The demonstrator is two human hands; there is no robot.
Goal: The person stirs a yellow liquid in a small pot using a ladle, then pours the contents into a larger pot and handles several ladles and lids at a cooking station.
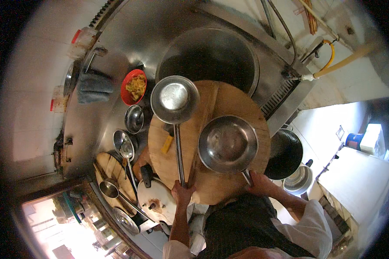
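Left hand grips ladle handle, right hand grips pan handle. Both rest on wooden lid, probably for support.

The left hand grips the long handle of a steel ladle and the right hand grips a steel wok, both held over a round wooden lid beside a red bowl of yellow food.
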